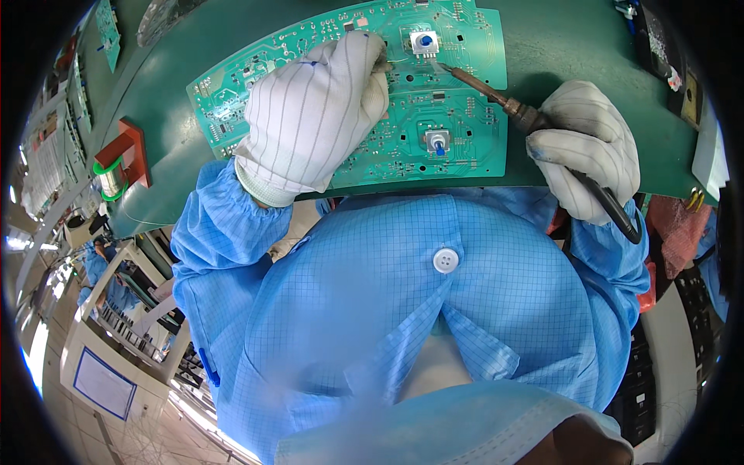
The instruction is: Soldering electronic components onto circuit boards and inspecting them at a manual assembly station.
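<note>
A green circuit board panel (pixel 469 167) lies on the bench before me, with two square metal rotary parts (pixel 425 43) with blue shafts on it. My left hand (pixel 314 116), in a white striped glove, rests over the panel's middle. Its thumb and forefinger pinch a thin solder wire (pixel 399 61), of which only a short end shows. My right hand (pixel 589 147), gloved too, is closed round the handle of a soldering iron (pixel 531 118). The iron's tip points left and meets the board, or nearly so, just below the upper rotary part; smoke or glare blurs that spot.
On the left, a red stand (pixel 133 151) carries a solder spool (pixel 112 180), its thin wire trailing toward my left sleeve. The green bench (pixel 558 31) ends close to my body. Dark trays (pixel 659 46) stand at far right, and the iron's cable (pixel 624 221) hangs below my right hand.
</note>
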Available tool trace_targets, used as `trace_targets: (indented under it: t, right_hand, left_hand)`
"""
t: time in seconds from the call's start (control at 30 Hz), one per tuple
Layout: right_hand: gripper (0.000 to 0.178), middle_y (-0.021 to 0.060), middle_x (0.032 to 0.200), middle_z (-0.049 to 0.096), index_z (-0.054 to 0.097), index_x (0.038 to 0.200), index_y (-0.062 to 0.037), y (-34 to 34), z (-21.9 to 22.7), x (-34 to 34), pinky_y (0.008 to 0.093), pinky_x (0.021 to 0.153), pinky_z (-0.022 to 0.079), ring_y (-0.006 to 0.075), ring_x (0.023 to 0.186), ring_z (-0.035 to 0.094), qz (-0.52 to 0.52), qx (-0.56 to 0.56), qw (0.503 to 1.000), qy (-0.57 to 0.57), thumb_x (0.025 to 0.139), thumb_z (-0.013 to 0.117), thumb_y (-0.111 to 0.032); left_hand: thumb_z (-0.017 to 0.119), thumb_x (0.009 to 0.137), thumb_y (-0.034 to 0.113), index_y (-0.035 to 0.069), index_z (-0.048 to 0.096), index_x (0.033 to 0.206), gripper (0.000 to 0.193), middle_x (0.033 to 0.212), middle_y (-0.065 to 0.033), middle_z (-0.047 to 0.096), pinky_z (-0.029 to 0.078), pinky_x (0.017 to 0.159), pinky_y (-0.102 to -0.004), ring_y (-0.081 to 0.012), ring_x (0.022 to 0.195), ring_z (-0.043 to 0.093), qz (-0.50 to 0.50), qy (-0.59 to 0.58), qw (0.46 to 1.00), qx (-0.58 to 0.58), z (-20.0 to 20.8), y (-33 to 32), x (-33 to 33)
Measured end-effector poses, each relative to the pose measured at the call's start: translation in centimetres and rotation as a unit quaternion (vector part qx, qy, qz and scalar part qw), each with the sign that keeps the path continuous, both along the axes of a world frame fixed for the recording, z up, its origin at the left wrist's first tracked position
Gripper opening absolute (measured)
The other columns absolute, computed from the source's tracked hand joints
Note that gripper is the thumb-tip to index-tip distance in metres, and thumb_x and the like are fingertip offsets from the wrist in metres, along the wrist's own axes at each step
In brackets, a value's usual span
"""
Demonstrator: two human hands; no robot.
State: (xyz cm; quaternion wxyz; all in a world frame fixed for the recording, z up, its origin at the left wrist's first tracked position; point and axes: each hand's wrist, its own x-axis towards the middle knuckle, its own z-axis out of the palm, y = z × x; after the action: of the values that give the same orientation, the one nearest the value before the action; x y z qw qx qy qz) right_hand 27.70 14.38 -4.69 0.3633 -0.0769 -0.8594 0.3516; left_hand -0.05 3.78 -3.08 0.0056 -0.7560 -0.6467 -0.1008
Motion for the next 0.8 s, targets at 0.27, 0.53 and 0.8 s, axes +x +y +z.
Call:
trace_targets:
  t: [0.27, 0.53, 0.8]
  right_hand:
    - [0.029, 0.0124, 0.078, 0.064, 0.071, 0.093, 0.0028, 0.2, 0.1, -1.2, 0.0380, 0.063, 0.051, 0.0289, 0.068, 0.061, 0.019, -0.006, 0.999, 0.026, 0.065, 0.073, -0.003]
    - [0.029, 0.0233, 0.095, 0.064, 0.060, 0.107, 0.0000, -3.5, -0.2, -0.2, 0.0316, 0.064, 0.050, 0.0217, 0.069, 0.059, -0.156, -0.268, 0.949, 0.050, 0.081, 0.054, 0.011]
    - [0.031, 0.0277, 0.098, 0.067, 0.065, 0.119, -0.0035, -4.4, -1.4, 0.1, 0.0299, 0.062, 0.045, 0.0194, 0.068, 0.055, -0.132, -0.371, 0.912, 0.117, 0.091, 0.054, 0.002]
  left_hand:
    - [0.065, 0.087, 0.021, 0.014, 0.057, 0.095, 0.013, 0.066, -0.0067, 0.061, 0.047, 0.042, -0.0358, -0.0236, 0.047, 0.059, -0.005, -0.015, 0.999, 0.048, 0.0, -0.1, -0.6]
    - [0.067, 0.086, 0.007, 0.009, 0.066, 0.104, 0.018, 0.090, -0.0078, 0.071, 0.056, 0.068, -0.0308, -0.0218, 0.074, 0.071, 0.057, -0.215, 0.973, -0.066, 3.9, -2.6, -1.2]
    - [0.074, 0.076, 0.001, 0.007, 0.064, 0.093, 0.021, 0.080, -0.0066, 0.069, 0.054, 0.057, -0.0302, -0.0209, 0.064, 0.068, 0.134, -0.261, 0.956, -0.002, 2.1, -5.6, 1.6]
